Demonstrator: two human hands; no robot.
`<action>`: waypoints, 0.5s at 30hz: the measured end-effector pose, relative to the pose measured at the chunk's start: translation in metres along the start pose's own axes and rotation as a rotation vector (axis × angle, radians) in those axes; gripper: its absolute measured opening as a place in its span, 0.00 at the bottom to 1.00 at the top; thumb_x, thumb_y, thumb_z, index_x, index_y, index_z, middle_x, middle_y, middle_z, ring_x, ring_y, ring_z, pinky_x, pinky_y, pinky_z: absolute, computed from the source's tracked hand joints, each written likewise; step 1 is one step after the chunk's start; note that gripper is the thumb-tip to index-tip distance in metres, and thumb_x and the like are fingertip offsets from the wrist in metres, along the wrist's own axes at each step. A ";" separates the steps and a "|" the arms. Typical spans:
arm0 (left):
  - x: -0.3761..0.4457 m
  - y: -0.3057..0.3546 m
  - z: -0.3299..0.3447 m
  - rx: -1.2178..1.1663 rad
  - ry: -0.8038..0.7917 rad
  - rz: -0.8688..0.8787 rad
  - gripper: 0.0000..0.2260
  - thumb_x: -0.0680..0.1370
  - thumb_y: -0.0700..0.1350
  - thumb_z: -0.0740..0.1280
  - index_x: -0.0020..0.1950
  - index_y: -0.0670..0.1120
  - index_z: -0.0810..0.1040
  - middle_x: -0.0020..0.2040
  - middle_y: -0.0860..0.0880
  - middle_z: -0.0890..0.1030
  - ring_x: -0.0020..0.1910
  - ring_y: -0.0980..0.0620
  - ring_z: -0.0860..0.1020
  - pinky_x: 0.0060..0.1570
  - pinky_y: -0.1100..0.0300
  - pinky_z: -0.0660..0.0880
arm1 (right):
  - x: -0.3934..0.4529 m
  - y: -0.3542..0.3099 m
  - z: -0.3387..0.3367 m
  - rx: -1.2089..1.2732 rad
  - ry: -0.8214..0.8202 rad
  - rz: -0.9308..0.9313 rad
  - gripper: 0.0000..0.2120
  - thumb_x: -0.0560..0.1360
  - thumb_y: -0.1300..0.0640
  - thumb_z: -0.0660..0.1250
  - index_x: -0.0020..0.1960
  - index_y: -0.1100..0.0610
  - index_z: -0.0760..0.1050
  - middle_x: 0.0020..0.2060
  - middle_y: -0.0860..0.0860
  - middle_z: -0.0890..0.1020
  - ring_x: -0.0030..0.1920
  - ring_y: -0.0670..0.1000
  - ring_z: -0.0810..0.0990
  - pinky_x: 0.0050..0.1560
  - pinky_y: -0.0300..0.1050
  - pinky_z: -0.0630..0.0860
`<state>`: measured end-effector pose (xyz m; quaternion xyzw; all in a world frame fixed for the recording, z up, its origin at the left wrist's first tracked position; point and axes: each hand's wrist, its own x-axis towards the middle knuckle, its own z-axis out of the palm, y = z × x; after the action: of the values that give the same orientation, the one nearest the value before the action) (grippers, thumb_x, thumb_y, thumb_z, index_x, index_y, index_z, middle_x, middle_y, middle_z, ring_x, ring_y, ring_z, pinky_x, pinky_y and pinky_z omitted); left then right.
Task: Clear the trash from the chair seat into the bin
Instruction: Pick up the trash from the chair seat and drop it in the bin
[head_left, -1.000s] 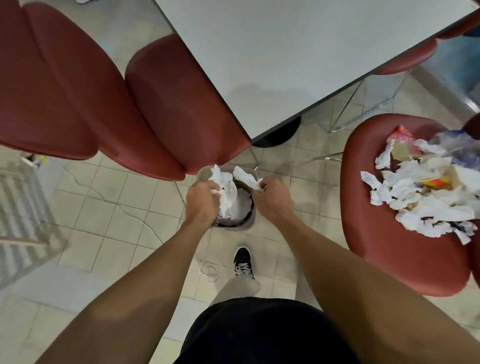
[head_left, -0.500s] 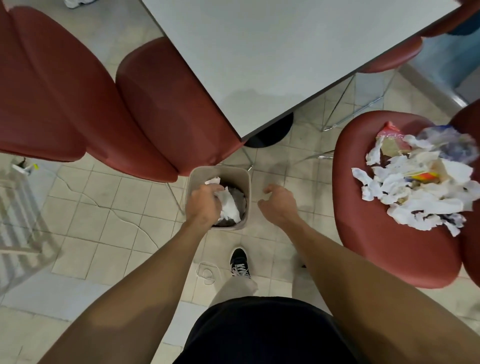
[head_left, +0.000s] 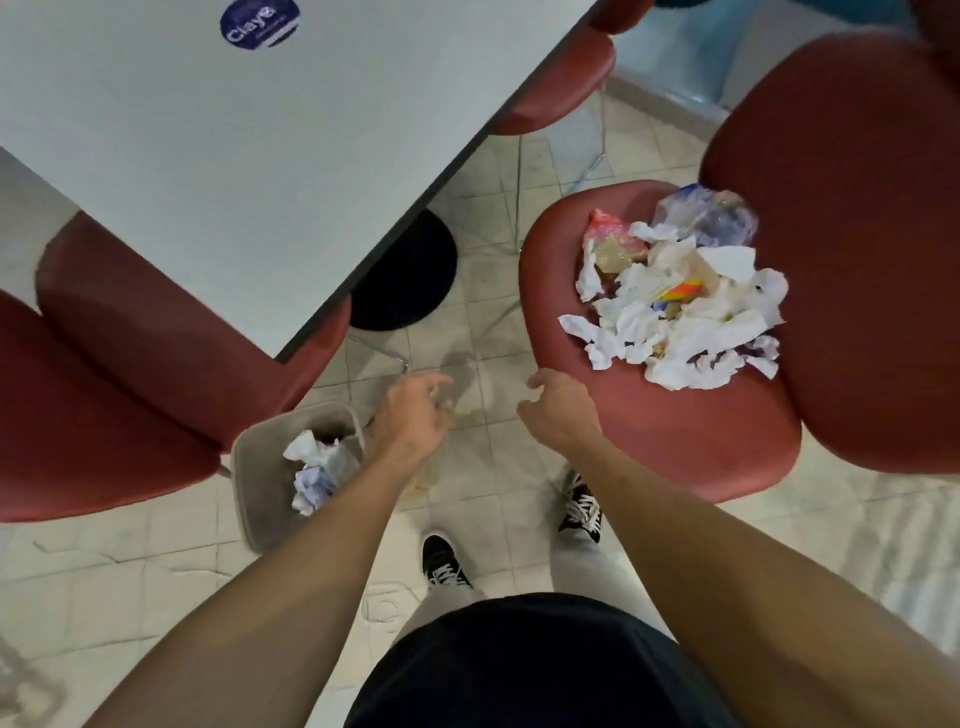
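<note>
The grey surface (head_left: 249, 156) reaches over the left chair (head_left: 156, 374), its corner ending above open floor (head_left: 483, 467). The right chair seat (head_left: 675, 426) carries the trash (head_left: 675, 306), away from the front edge. The bin (head_left: 260, 493) stands on the floor, crumpled paper inside. Both hands hang over the free floor between bin and seat: left hand (head_left: 413, 415) and right hand (head_left: 558, 413), fingers loosely curled, holding nothing.

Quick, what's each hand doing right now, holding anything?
Left hand: open, fingers loosely curled, holding nothing, beside the grey plastic bin.
Right hand: open, empty, by the red chair seat.
</note>
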<state>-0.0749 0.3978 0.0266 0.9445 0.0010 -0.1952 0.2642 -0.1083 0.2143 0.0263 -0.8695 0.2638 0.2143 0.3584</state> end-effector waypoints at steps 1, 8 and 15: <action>0.004 0.015 0.008 0.010 -0.006 0.015 0.13 0.76 0.44 0.68 0.60 0.55 0.80 0.58 0.49 0.80 0.56 0.48 0.78 0.54 0.55 0.75 | 0.005 0.011 -0.011 0.014 0.009 0.022 0.19 0.70 0.56 0.66 0.61 0.53 0.75 0.56 0.54 0.80 0.56 0.57 0.78 0.55 0.46 0.75; 0.045 0.119 0.077 0.081 -0.143 0.169 0.13 0.77 0.46 0.67 0.61 0.53 0.78 0.63 0.48 0.77 0.64 0.46 0.73 0.63 0.53 0.70 | 0.048 0.101 -0.090 0.106 0.135 0.155 0.14 0.71 0.50 0.66 0.56 0.49 0.74 0.52 0.50 0.78 0.51 0.54 0.80 0.50 0.49 0.79; 0.081 0.215 0.150 0.164 -0.255 0.343 0.16 0.75 0.47 0.69 0.62 0.52 0.78 0.58 0.48 0.78 0.58 0.48 0.76 0.56 0.57 0.72 | 0.097 0.195 -0.153 0.159 0.178 0.321 0.26 0.71 0.55 0.67 0.69 0.52 0.68 0.61 0.57 0.73 0.59 0.58 0.76 0.56 0.50 0.75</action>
<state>-0.0328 0.1291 -0.0137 0.9169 -0.2086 -0.2646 0.2139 -0.1246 -0.0458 -0.0282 -0.8008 0.4456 0.1696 0.3626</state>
